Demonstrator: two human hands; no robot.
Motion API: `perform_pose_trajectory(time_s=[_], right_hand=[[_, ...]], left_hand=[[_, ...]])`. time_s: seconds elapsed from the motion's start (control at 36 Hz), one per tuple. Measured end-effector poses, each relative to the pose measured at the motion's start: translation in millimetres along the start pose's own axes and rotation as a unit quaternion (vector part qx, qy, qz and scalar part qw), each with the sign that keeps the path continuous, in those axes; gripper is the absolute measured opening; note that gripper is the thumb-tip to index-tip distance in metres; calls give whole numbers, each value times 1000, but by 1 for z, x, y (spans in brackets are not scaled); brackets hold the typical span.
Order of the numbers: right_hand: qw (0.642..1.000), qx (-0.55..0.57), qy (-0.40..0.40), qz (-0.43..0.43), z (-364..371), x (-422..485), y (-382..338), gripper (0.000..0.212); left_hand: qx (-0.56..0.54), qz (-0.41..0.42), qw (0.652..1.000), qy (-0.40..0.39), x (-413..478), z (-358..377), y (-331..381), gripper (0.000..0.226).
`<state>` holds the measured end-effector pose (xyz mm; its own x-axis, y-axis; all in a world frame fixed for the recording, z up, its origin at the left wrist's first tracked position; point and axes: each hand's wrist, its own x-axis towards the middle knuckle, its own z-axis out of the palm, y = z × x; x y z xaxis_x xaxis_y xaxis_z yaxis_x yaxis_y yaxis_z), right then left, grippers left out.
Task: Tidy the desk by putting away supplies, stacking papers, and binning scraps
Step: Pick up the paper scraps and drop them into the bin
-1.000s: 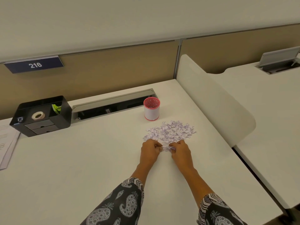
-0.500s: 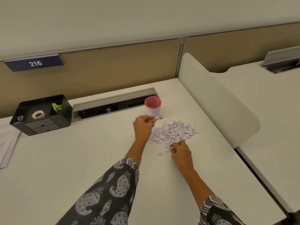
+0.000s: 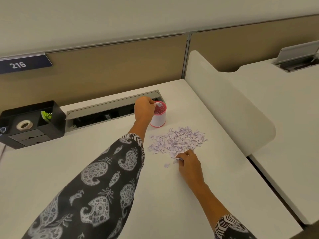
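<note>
Head view of a white desk (image 3: 86, 161) bounded at the back by a tan partition panel (image 3: 112, 66) and at the right by a white rounded divider (image 3: 229, 109).

The left hand (image 3: 144, 109) is held over the mouth of a small pink-rimmed bin (image 3: 159, 118). A white scrap (image 3: 158, 104) is pinched between its thumb and fingertips just above the bin's rim. The bin stands upright beside the right end of an open cable tray (image 3: 110, 107), and reddish contents are seen inside it; what they are cannot be made out.

The pile of paper scraps (image 3: 178, 141) lies on the desk just in front and to the right of the bin, apart from it. The right hand (image 3: 189, 165) is placed at the near edge of the pile, its fingers curled down and a few scraps pinched against the desk surface. Two loose scraps (image 3: 166, 165) lie just to the left of this hand, apart from the pile.

At the far left a black desk organiser (image 3: 32, 123) is seen, with a roll of tape (image 3: 24, 125) in one top compartment and a green item (image 3: 45, 115) in the one to its right. A dark nameplate marked 216 (image 3: 24, 63) is fixed to the partition panel above it. Both forearms are covered by dark sleeves with a pale paisley print (image 3: 96, 187).
</note>
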<state>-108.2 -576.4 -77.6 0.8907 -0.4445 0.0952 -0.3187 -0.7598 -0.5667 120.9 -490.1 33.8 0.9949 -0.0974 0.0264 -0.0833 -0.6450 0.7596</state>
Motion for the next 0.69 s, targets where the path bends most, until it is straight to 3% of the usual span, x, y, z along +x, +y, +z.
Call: perform_pose_trajectory(time_s=[0.31, 0.5, 0.69], right_hand=[[1000, 2, -3, 8, -3, -2, -5, 19], [1000, -9, -11, 13, -4, -3, -7, 19], [999, -17, -35, 30, -7, 2, -9, 17]], left_hand=[[91, 48, 992, -67, -4, 3, 8, 27], [6, 67, 997, 26, -20, -5, -6, 32], [31, 88, 994, 62, -51, -8, -53, 38]])
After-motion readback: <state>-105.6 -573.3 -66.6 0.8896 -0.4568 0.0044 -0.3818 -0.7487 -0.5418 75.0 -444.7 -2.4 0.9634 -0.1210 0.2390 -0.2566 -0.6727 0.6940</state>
